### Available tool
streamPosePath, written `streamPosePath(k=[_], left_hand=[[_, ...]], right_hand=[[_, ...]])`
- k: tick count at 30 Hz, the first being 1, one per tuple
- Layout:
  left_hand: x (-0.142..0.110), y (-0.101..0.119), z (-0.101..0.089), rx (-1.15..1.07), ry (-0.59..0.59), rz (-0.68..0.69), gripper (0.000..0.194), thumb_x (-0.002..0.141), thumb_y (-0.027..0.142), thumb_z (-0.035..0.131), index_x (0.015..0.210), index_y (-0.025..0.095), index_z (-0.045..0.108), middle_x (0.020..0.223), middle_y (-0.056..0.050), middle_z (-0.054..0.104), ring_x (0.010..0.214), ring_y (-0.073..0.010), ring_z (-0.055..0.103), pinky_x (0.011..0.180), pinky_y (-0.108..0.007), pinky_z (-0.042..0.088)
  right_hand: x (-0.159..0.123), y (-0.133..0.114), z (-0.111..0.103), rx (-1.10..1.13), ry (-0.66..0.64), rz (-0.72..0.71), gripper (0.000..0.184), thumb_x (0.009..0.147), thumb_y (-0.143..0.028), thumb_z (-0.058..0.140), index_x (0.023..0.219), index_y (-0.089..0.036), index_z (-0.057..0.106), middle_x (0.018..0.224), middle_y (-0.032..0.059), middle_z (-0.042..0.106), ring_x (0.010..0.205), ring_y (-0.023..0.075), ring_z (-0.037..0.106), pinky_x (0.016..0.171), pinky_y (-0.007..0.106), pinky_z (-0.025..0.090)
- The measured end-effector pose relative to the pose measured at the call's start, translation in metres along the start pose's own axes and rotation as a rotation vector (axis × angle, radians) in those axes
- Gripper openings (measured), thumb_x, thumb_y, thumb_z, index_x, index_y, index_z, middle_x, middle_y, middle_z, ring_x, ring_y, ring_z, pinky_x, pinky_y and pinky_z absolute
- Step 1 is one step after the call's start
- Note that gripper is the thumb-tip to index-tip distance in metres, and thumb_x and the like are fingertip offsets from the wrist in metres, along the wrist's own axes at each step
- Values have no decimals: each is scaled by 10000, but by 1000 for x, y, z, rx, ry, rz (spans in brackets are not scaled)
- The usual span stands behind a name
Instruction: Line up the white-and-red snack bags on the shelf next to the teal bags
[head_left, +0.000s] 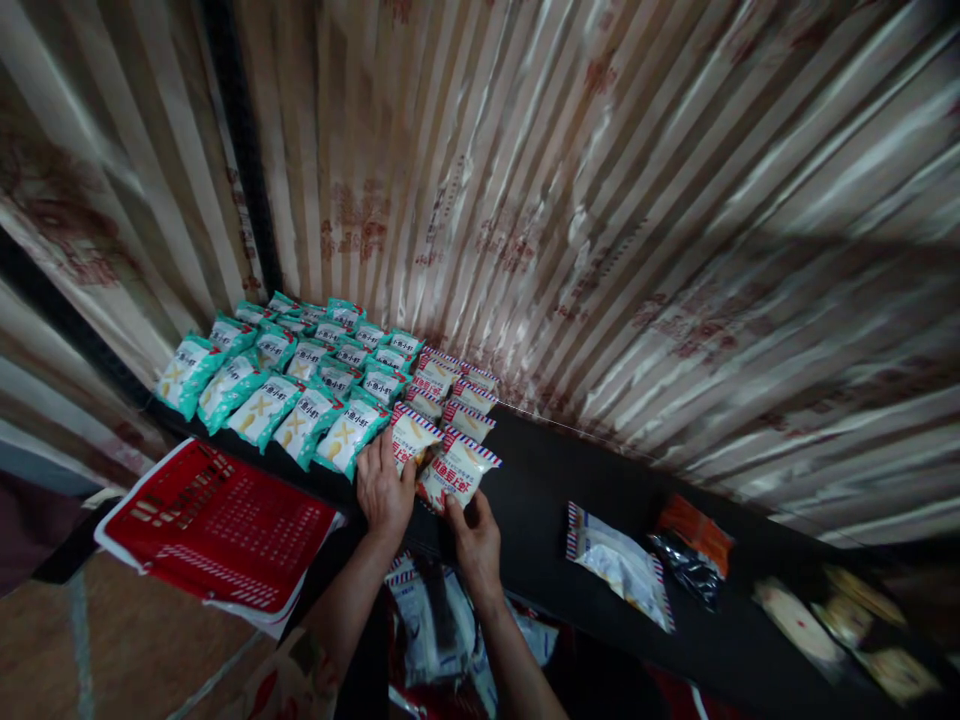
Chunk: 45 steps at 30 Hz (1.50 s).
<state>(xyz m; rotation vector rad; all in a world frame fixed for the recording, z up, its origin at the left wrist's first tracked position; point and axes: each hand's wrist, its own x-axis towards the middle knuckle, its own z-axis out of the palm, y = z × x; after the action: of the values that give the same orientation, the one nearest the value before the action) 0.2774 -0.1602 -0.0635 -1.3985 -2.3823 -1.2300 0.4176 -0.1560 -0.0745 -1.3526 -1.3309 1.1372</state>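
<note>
My left hand is closed around the lower edge of a white snack packet with a red-and-blue striped seal and red lettering. Thumb and fingers of my right hand pinch the bottom of a matching snack packet just beside it. Both packets stand tilted back at the front of a group of the same kind, with another striped packet behind. Directly left of my left hand, rows of teal-and-white snack packets lean against one another. My fingers hide parts of the two held packets.
The packets rest on a long black shelf. Farther right lie a white striped packet, an orange-and-black packet and several pale packs. A red printed sheet hangs at the front left. Below my arms is a bag of packets. Pleated curtain backs the shelf.
</note>
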Motion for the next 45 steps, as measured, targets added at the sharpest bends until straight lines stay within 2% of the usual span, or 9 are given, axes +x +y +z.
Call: streamPosePath(k=[13,18,21,24,26,29,32,38,45], left_hand=[[-2,-2,3,-51,15,32,564,820,345,511,1318,114,380,1233,-182,512,1124,-314,458,941,-468,381],[-15,-4,-11,-100,33,82,521,828,280,492,1303,96,381,1322,-200,419,1229,-315,373,994,-489,338],[-28,-5,-24,-124,36,139,432,829,204,464,1249,109,437,1270,-182,465,1191,-299,410,973,-486,366],[-44,-3,-33,-156,-22,223,358,826,139,429,1176,140,502,1152,-141,544,1096,-258,484,924,-437,427],[-56,0,-34,-155,-114,261,358,816,109,424,1158,161,518,1140,-121,553,1077,-241,497,907,-406,450],[-70,6,-32,-109,-204,271,398,782,83,447,1167,154,514,1188,-117,535,1106,-245,479,908,-398,463],[-75,10,-28,-72,-234,253,405,762,73,458,1154,146,524,1200,-114,530,1110,-245,477,909,-399,471],[-78,9,-23,-64,-253,261,383,759,69,457,1117,164,552,1207,-105,529,1090,-238,496,904,-400,478],[-84,5,-18,-121,-205,320,346,780,60,424,1066,176,578,1126,-102,566,1023,-227,534,865,-390,498]], right_hand=[[6,1,2,-79,-55,-40,424,732,-440,593,1068,-182,603,928,67,708,803,226,656,720,326,518],[5,2,1,-45,-52,-19,523,726,-429,612,1177,-178,530,996,77,692,857,230,654,763,342,520],[1,0,0,2,-31,-10,574,728,-419,612,1224,-162,485,1042,95,674,875,224,652,761,329,525],[-2,-1,-2,-9,1,-30,564,728,-416,610,1217,-161,494,1018,96,677,844,216,653,731,317,527],[-3,-1,-2,-24,6,-42,560,731,-420,604,1216,-160,497,994,93,681,823,212,653,711,313,527],[-3,2,-2,-44,-12,-52,567,742,-423,589,1234,-159,485,1006,93,677,827,211,651,720,314,525],[-2,3,-3,-85,-42,-63,549,759,-414,567,1238,-160,488,1036,92,670,866,214,644,771,321,512],[-3,1,-7,-49,-69,-76,520,753,-407,576,1209,-163,517,1000,79,686,847,213,652,765,331,518],[-15,6,-15,-24,29,-66,595,738,-442,584,1237,-129,498,1081,119,651,927,218,635,817,347,509]])
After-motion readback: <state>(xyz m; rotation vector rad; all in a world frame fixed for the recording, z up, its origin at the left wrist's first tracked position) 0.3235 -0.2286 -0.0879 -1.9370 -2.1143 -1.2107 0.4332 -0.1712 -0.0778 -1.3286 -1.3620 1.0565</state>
